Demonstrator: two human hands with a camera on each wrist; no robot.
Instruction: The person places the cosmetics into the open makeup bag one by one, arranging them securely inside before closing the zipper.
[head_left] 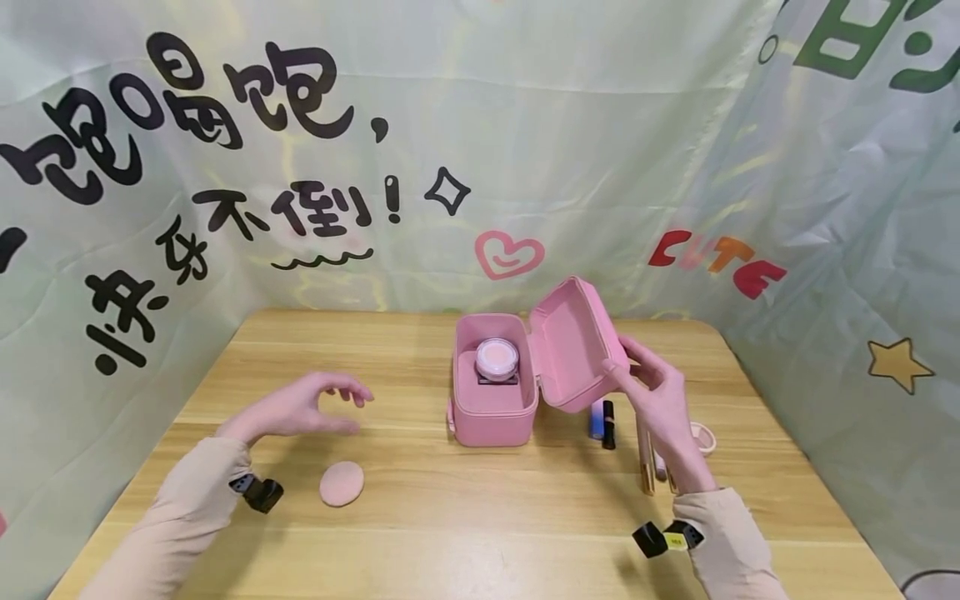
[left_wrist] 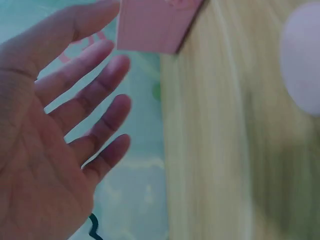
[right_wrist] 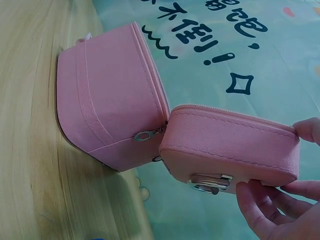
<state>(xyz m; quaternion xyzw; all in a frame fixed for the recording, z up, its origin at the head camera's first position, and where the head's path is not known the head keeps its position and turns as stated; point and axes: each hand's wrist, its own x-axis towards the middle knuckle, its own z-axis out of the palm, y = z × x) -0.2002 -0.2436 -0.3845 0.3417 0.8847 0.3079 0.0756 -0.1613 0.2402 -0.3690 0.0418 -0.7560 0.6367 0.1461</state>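
A pink zippered cosmetic case [head_left: 495,428] stands with its lid tilted out to the right. Inside it a round, pale pink compact [head_left: 497,359] lies over a dark flat item. My right hand [head_left: 660,400] grips the lid [right_wrist: 230,145] by its outer edge, thumb on the rim and fingers on the outside. In the right wrist view a metal clasp [right_wrist: 210,183] shows on the lid, near the fingertips. My left hand [head_left: 307,406] hovers over the table left of the case, fingers loosely bent around nothing. Just in front of it lies a round pink puff [head_left: 342,484].
Right of the case, partly behind my right arm, lie a blue tube [head_left: 596,419], a black tube [head_left: 609,425], gold-ended tubes [head_left: 647,467] and a round pale item [head_left: 703,437]. A printed curtain [head_left: 420,108] closes off the wooden table [head_left: 450,525] behind and at the sides.
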